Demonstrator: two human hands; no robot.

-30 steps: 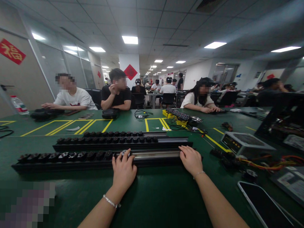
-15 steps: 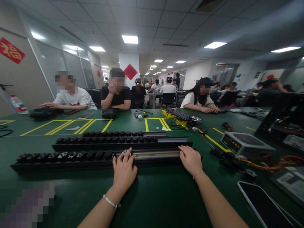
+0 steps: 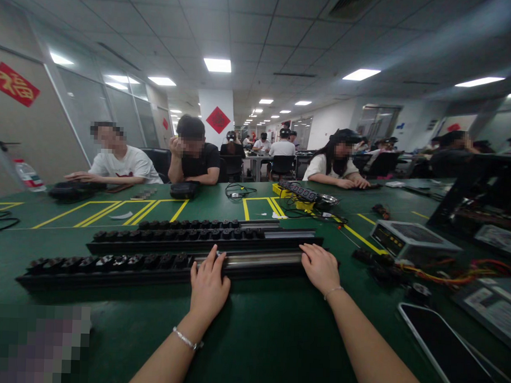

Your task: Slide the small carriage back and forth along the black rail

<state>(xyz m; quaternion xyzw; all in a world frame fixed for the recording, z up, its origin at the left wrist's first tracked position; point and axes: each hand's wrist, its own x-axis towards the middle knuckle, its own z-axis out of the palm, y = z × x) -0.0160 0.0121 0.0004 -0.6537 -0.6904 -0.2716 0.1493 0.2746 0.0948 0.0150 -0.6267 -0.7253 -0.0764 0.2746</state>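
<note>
A long black rail (image 3: 252,272) lies across the green table before me. Its left half carries a row of black knob-like pieces (image 3: 134,261); a bare metallic strip (image 3: 263,261) runs along the right half. Fingers apart, my left hand (image 3: 209,282) rests over the rail just right of the last piece; whatever lies under its fingertips is mostly hidden. My right hand (image 3: 321,270) lies over the rail's right end, fingers extended. Behind it lies a second black rail (image 3: 203,246) with a similar row, and a third, partly hidden row (image 3: 187,224) sits farther back.
To the right are a power supply unit (image 3: 413,241) with coloured cables (image 3: 437,270), a phone (image 3: 446,349) and another metal box (image 3: 492,306). A yellow-based black strip (image 3: 299,192) with wires lies farther back. Several people sit across the table, one in a black shirt (image 3: 204,156).
My left hand has shifted very slightly, its fingertips lifting a little off the round piece beneath. The right hand stays in place. The person in black has lowered their head.
</note>
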